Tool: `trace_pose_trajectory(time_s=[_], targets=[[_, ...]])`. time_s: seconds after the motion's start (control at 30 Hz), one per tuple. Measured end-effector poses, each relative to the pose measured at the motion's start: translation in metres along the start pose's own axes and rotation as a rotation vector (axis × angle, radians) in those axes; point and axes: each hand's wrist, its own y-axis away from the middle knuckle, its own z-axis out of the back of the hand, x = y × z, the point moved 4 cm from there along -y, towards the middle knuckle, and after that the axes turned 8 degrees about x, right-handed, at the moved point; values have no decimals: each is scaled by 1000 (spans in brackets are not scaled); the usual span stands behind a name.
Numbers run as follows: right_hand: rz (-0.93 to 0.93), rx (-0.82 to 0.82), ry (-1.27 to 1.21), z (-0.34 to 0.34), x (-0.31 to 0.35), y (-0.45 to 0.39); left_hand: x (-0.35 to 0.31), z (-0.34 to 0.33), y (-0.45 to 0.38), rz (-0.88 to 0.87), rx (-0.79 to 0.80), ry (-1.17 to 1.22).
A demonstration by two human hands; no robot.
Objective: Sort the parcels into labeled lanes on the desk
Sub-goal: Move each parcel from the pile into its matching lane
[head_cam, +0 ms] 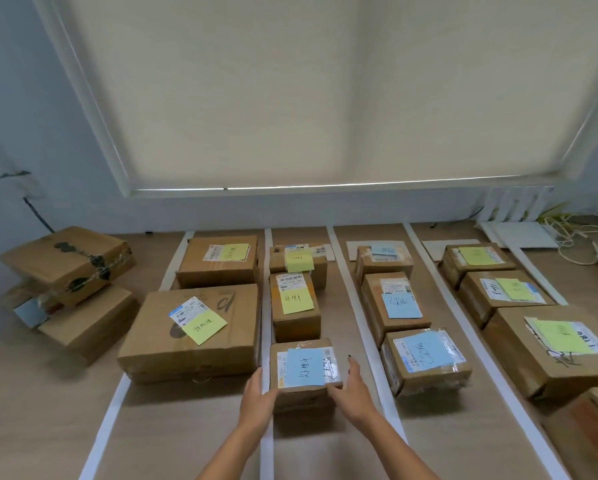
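Now we have the small brown cardboard parcel with the blue note point(302, 370) clamped between our left hand point(257, 393) and right hand point(351, 389), at the near end of the second taped lane from the left on the tabletop point(48, 410), its long axis running left to right.

Background beyond the desk lanes
Drawn cream fabric roller blind point(325, 84) at twelve o'clock; flat white plastic router point(519, 235) and tangled white cables point(581, 237) at two o'clock.

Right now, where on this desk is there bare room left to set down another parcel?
Bare desk lies at the near end of the first lane, in front of the large box. The second lane is open only nearest the person, behind the small box both hands hold. The two right-hand lanes are packed, each with three boxes in a row.
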Motion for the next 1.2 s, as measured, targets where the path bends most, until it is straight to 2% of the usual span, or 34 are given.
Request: trace_pose_trajectory(time_s=[0.17, 0.33, 0.47, 0.7, 0.9, 1.2], targets=[[57, -106, 144, 20, 43, 19, -25, 40, 20, -80, 3, -71], [177, -117, 133, -8, 109, 30, -59, 80, 34, -192, 37, -113], [211, -115, 140, -67, 145, 36, -62, 130, 35, -234, 62, -121], [228, -96, 243, -209, 202, 46, -29, 267, 37, -251, 77, -152], [255, -36, 169, -322, 259, 35, -9, 382, 40, -249, 20, -149], [270, 45, 68, -400, 303, 0, -10, 458, 11, -269, -13, -92]])
